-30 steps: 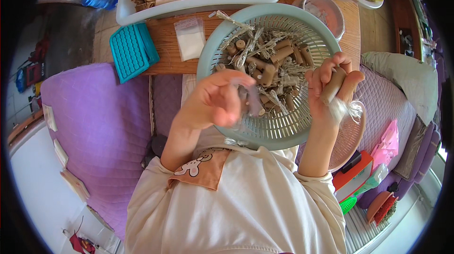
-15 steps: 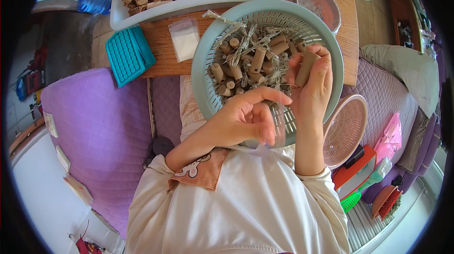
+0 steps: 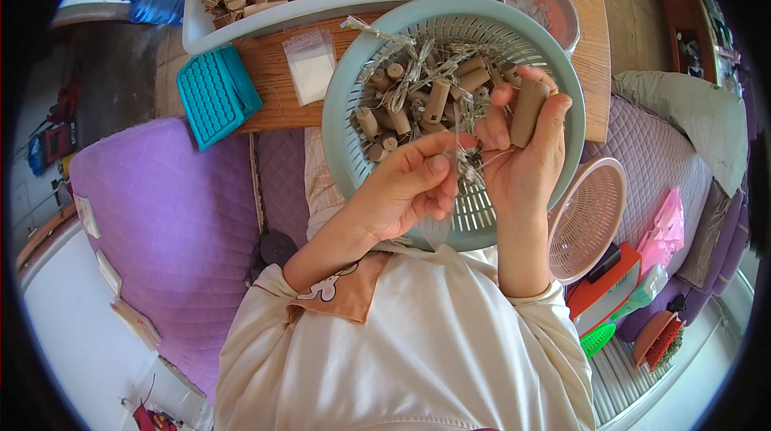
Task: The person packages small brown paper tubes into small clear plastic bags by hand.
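A small brown cylinder stands nearly upright in my right hand, held between the thumb and fingers. A thin pale string runs from that hand toward the left one. My left hand is closed in a pinch on a clear plastic bag, whose lower end hangs below the fingers. Both hands are over a grey-green slotted basket. In it lie many similar cylinders and bundles of twisted pale cord. My fingers hide part of the bag.
Behind the basket, a white tub of brown pieces stands on the wooden table. A packet of small clear bags, a teal textured case and a round tub sit nearby. A pink basket leans at the right.
My left hand has turned and its fingers have closed more on the plastic bag, which now hangs in view. The cylinder has shifted slightly in my right hand, whose thumb has moved outward.
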